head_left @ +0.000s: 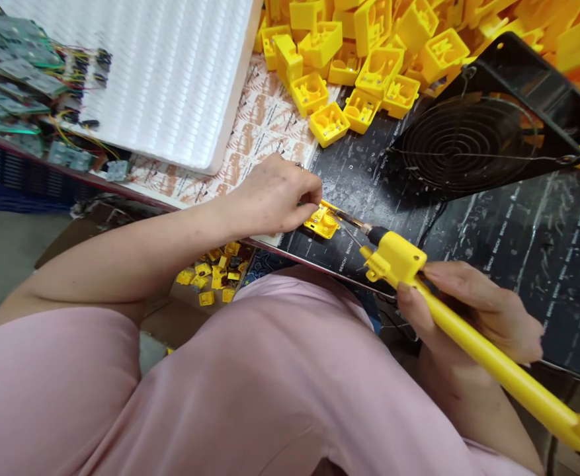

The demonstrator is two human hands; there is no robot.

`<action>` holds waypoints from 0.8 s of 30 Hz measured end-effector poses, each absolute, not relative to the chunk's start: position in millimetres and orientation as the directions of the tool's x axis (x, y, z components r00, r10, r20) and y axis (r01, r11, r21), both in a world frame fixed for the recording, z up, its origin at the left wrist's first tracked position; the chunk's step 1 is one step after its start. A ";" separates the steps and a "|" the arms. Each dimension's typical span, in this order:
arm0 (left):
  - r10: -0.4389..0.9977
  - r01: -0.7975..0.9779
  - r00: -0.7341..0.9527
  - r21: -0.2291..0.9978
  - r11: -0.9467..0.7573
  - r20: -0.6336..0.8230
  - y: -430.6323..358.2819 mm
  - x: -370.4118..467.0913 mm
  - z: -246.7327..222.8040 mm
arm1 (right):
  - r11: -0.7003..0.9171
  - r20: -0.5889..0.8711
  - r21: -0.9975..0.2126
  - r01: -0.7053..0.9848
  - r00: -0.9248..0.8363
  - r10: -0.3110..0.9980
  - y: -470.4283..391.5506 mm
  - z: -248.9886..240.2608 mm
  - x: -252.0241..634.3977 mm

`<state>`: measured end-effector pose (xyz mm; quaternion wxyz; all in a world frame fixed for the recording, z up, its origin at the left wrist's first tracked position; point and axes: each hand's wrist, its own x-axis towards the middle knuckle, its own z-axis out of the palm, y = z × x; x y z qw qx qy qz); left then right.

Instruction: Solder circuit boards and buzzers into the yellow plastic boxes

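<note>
My right hand (478,304) is wrapped round the yellow handle of a soldering iron (393,258), whose metal tip points left. That tip reaches a small yellow plastic housing part (323,223) lying near the front edge of the black work surface; whether it touches, I cannot tell. A thin metal tube runs beside the tip. My left hand (284,192), with a ring on one finger, is closed in a pinch at the housing part's upper left edge. The fingertips hide whatever small piece may be between them.
Many yellow plastic housings (329,123) are heaped at the back. A black fan (468,145) with a wire guard stands at the right. Green circuit boards (16,73) with wires lie by a white foam sheet (170,66) at the left. More yellow pieces (215,274) lie below the table edge.
</note>
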<state>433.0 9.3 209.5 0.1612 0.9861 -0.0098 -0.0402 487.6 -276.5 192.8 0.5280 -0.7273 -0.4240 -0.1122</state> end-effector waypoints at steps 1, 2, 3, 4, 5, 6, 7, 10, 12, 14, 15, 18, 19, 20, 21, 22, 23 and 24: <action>-0.049 -0.025 0.996 0.296 -0.955 -0.072 7.2 434.1 209.5 | -0.101 0.599 -0.663 0.742 0.606 0.524 -276.1 196.1 484.6; -0.059 -0.038 0.996 0.272 -0.961 -0.071 5.4 434.9 209.3 | -0.127 0.586 -0.656 0.744 0.608 0.535 -275.2 198.9 482.1; -0.065 -0.047 0.996 0.246 -0.968 -0.066 3.8 435.4 209.1 | -0.157 0.577 -0.652 0.742 0.619 0.533 -274.0 201.0 480.1; -0.070 -0.055 0.996 0.220 -0.974 -0.059 2.6 435.6 208.6 | -0.182 0.568 -0.649 0.738 0.630 0.530 -272.6 202.4 478.6; -0.075 -0.064 0.996 0.196 -0.978 -0.048 1.6 435.7 207.9 | -0.202 0.559 -0.650 0.733 0.640 0.527 -271.3 203.2 477.4; -0.081 -0.073 0.996 0.176 -0.982 -0.037 0.8 435.7 207.1 | -0.217 0.550 -0.646 0.732 0.644 0.532 -270.2 203.5 476.6; -0.087 -0.082 0.996 0.158 -0.984 -0.026 0.3 435.7 206.1 | -0.225 0.545 -0.643 0.732 0.644 0.536 -269.2 203.5 476.1; -0.113 -0.111 0.994 0.117 -0.987 -0.005 -0.1 435.8 203.4 | -0.234 0.542 -0.631 0.740 0.636 0.549 -268.1 203.2 475.7; -0.133 -0.133 0.991 0.096 -0.986 0.004 0.1 436.0 202.4 | -0.248 0.533 -0.617 0.747 0.629 0.566 -268.0 204.1 476.7; -0.147 -0.147 0.989 0.082 -0.986 0.005 0.3 436.4 202.1 | -0.257 0.532 -0.587 0.768 0.605 0.592 -267.4 206.4 479.3; -0.151 -0.151 0.989 0.079 -0.985 0.002 0.3 436.6 202.4 | -0.241 0.543 -0.564 0.790 0.575 0.612 -266.5 208.2 481.2; -0.156 -0.154 0.988 0.089 -0.984 -0.012 -0.4 437.6 204.6 | -0.192 0.526 -0.491 0.850 0.465 0.713 -261.4 215.3 488.7; -0.152 -0.149 0.988 0.096 -0.984 -0.020 -0.8 437.9 205.6 | -0.184 0.509 -0.476 0.860 0.441 0.739 -259.3 217.9 491.4; -0.144 -0.141 0.989 0.105 -0.984 -0.031 -1.1 438.2 206.8 | -0.184 0.491 -0.470 0.863 0.429 0.758 -257.5 220.3 494.0; -0.136 -0.130 0.990 0.115 -0.985 -0.042 -1.5 438.5 207.8 | -0.192 0.480 -0.475 0.859 0.436 0.761 -256.3 222.1 496.3; -0.130 -0.122 0.990 0.126 -0.985 -0.054 -1.7 438.7 208.8 | -0.198 0.480 -0.491 0.848 0.453 0.751 -256.1 223.3 498.2; -0.126 -0.117 0.990 0.135 -0.984 -0.061 -1.8 438.9 209.5 | -0.194 0.481 -0.518 0.833 0.470 0.740 -257.2 223.5 499.6; -0.125 -0.115 0.990 0.143 -0.983 -0.062 -1.9 439.0 209.9 | -0.195 0.464 -0.555 0.809 0.495 0.734 -259.7 222.8 500.3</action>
